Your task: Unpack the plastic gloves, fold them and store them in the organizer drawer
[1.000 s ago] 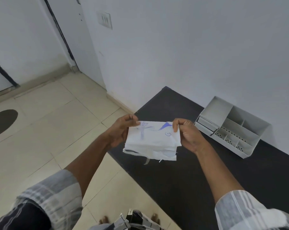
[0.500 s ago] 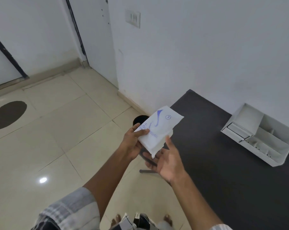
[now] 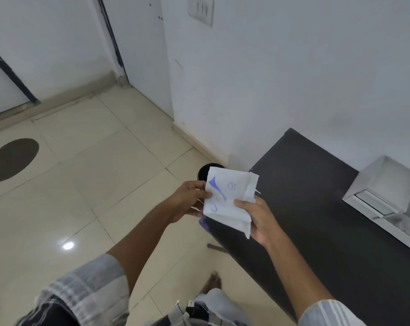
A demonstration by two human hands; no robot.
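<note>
A white glove packet [image 3: 228,198] with blue print is held in the air over the left edge of the dark table [image 3: 328,220]. My left hand [image 3: 187,200] pinches its left edge. My right hand [image 3: 257,220] grips its lower right side, thumb on top. The packet's right end looks torn open and crumpled. The white organizer [image 3: 387,191] stands at the table's far right against the wall, with its drawer front facing me; part of it is cut off by the frame edge.
A black round bin [image 3: 203,172] stands on the tiled floor behind the packet, by the table's corner. A dark round patch [image 3: 11,160] marks the floor at left. My bare foot [image 3: 212,284] shows below. White wall and a door frame lie behind.
One second ago both hands held the packet flat over the table. Then the right hand let go and opened below it. Now the right hand grips the packet again, and the view has swung left.
</note>
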